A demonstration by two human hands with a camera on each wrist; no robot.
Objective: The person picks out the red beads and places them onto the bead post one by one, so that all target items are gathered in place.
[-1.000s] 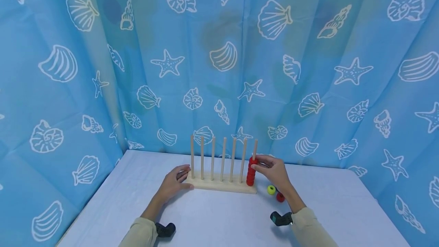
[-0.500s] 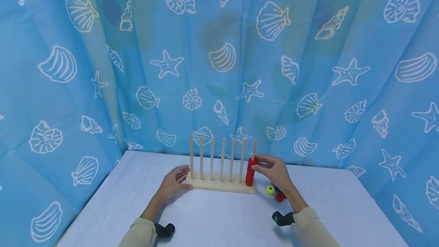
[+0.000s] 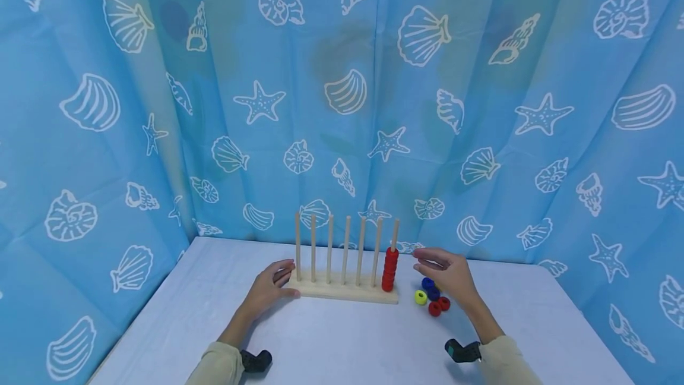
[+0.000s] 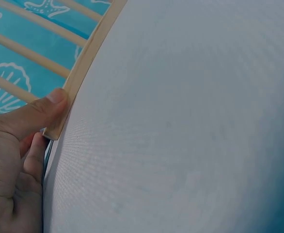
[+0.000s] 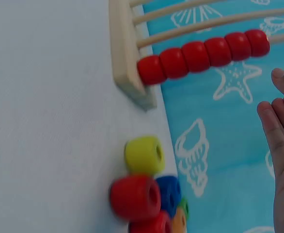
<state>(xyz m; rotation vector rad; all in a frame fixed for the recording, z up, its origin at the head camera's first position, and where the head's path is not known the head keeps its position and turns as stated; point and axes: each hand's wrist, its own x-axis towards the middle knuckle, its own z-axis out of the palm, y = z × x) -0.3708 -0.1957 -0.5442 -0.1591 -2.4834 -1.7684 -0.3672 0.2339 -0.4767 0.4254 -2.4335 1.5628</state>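
A wooden peg rack [image 3: 347, 293] with a row of upright pegs stands on the table. Its rightmost peg carries a stack of several red beads [image 3: 389, 270]; the other pegs are bare. My left hand [image 3: 265, 290] holds the rack's left end, thumb [image 4: 57, 96] on the front of the base and fingers behind it. To the right of the stack, my right hand [image 3: 450, 277] is in the air with fingers extended and nothing in them. Below it lie loose beads: a yellow bead [image 3: 420, 297], red beads [image 3: 434, 309] and blue beads [image 3: 427, 283].
An orange bead [image 5: 179, 221] and a green bead [image 5: 183, 206] show behind the loose pile in the right wrist view. A white cloth [image 3: 342, 343] covers the table. Behind it hangs a blue curtain [image 3: 320, 183] with shell prints.
My right hand has let go of the top red bead and drawn away to the right, uncovering more of the loose beads. The left hand keeps its place on the rack.
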